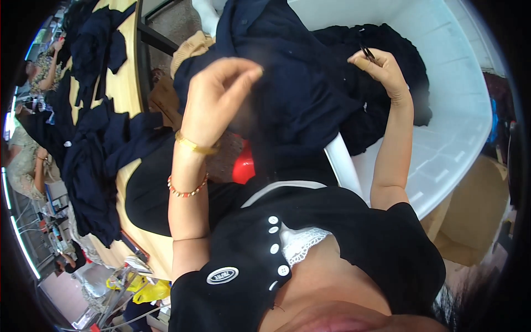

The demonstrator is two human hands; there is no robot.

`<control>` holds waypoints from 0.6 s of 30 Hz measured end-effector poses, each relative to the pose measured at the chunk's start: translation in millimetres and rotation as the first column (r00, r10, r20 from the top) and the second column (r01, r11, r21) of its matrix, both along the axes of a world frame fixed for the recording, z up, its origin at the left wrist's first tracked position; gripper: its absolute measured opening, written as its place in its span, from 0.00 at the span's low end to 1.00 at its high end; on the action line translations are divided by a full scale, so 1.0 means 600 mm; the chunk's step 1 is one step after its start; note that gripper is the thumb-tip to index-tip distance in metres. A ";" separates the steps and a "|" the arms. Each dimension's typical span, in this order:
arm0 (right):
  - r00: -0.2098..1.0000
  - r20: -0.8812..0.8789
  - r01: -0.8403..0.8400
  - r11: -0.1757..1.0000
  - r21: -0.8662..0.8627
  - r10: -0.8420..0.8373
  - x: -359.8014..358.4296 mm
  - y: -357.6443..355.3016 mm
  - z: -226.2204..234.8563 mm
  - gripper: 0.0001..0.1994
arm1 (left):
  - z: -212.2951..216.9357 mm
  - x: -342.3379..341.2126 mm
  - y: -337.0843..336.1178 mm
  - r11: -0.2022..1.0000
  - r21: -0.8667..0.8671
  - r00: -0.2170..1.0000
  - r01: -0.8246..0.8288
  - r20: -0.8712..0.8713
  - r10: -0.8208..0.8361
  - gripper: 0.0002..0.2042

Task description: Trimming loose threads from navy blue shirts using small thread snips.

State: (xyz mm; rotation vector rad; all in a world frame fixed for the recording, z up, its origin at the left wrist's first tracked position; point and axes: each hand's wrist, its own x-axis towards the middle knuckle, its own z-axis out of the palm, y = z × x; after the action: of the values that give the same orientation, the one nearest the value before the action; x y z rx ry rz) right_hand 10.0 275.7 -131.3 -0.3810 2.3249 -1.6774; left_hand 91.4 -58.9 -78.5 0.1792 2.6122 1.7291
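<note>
A dark navy garment (287,77) hangs in front of me, draped from the rim of a white plastic tub toward my lap. Above its left side is my left hand (218,91), thumb and forefinger pinched together; whatever may be between the tips is too small to make out. My right hand (384,74) is over the tub, its fingers closed round small dark thread snips (367,53) whose blades point up. Beneath that hand, more dark clothing (395,50) lies heaped in the tub (453,110).
A pale wooden table (126,66) runs along my left, with navy garments (91,166) spread over it. Tan cloth (191,50) and a red object (244,164) show near the navy garment. Cardboard (470,213) stands right; a yellow bag (152,290) lies lower left. Other people sit far left.
</note>
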 end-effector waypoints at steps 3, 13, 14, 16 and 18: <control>0.992 -0.119 0.036 0.992 -0.125 -0.051 -0.021 -0.042 -0.006 0.14 | -0.004 -0.078 0.008 0.971 -0.219 0.958 -0.099 -0.287 0.033 0.08; 0.938 -0.234 0.202 0.951 -0.235 -0.257 -0.067 -0.138 -0.070 0.14 | -0.034 -0.316 0.054 0.660 -0.752 0.974 -0.007 -0.155 -0.167 0.22; 0.934 -0.223 0.222 0.944 -0.245 -0.277 -0.070 -0.140 -0.075 0.14 | -0.038 -0.322 0.061 0.723 -0.690 0.949 -0.023 -0.242 -0.201 0.16; 0.794 -0.473 0.281 0.921 -0.270 -0.382 -0.078 -0.146 -0.086 0.13 | -0.042 -0.326 0.060 0.870 -0.490 0.967 0.058 -0.189 -0.171 0.14; 0.796 -0.467 0.290 0.920 -0.264 -0.385 -0.075 -0.147 -0.074 0.13 | -0.028 -0.310 0.069 0.996 0.056 0.998 0.064 0.023 -0.065 0.08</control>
State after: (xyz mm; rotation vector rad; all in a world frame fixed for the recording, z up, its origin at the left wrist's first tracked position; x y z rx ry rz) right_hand -35.1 187.7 -175.7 -0.5251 2.7566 -2.1924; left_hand -94.5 -17.5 -95.2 0.2380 2.5143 1.7713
